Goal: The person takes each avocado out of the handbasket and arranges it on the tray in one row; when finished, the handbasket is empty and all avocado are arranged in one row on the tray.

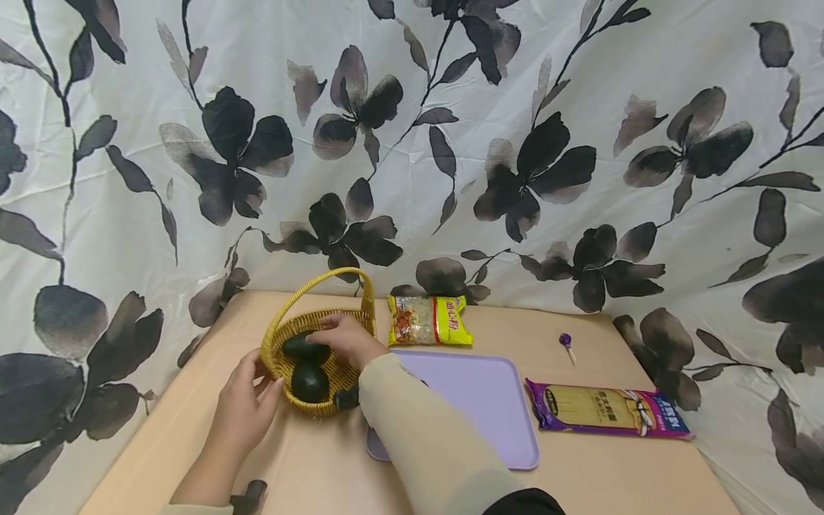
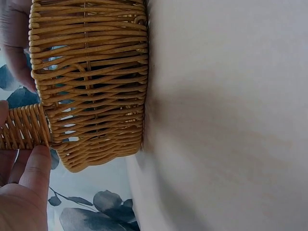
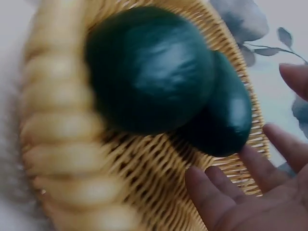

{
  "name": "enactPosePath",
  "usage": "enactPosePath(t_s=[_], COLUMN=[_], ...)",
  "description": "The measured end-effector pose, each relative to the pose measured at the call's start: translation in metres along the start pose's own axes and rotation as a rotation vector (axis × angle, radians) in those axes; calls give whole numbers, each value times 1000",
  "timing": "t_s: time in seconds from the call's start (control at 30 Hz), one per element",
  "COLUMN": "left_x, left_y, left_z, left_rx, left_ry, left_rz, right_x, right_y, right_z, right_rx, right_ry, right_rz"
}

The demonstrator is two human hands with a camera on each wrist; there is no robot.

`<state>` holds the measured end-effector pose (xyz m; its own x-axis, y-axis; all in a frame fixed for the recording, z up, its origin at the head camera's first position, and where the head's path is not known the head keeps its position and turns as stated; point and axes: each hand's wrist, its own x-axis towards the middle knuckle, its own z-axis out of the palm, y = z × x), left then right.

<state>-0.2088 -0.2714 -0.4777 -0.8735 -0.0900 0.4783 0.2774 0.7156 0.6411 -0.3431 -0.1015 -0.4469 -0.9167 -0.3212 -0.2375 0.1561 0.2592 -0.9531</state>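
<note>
A yellow wicker basket [image 1: 320,410] with a tall arched handle stands at the left of the table. Two dark green avocados lie inside, a near avocado [image 1: 310,382] and a far avocado [image 1: 305,347]. With thumb and fingers, my left hand [image 1: 247,408] pinches the foot of the handle [image 2: 24,127] on the basket's left side. My right hand [image 1: 350,339] reaches over the rim from the right. In the right wrist view its fingers [image 3: 260,166] are spread and loosely extended, one fingertip right at the end of the far avocado.
Right of the basket lies a lilac tray [image 1: 479,400], partly covered by my right sleeve [image 1: 431,436]. Behind it is a yellow food packet [image 1: 418,322]. Farther right are a purple lollipop [image 1: 566,341] and a purple noodle packet [image 1: 605,410]. A floral cloth [image 1: 438,179] hangs behind the table.
</note>
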Motion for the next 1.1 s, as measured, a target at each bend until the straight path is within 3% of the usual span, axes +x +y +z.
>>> enactPosePath(t_s=[0.17, 0.47, 0.7, 1.1], left_x=[-2, -1, 0, -1], left_y=[-1, 1, 1, 0], left_z=[-1, -4, -3, 0], left_rx=[7, -1, -1, -2], left_ry=[-16, -23, -24, -4], left_rz=[-4, -12, -13, -1], right_x=[4, 9, 9, 12], right_y=[9, 7, 8, 15], right_z=[12, 23, 27, 29], right_rx=[-101, -132, -264, -239], right_ry=[-57, 3, 36, 42], right_rz=[-37, -46, -55, -83])
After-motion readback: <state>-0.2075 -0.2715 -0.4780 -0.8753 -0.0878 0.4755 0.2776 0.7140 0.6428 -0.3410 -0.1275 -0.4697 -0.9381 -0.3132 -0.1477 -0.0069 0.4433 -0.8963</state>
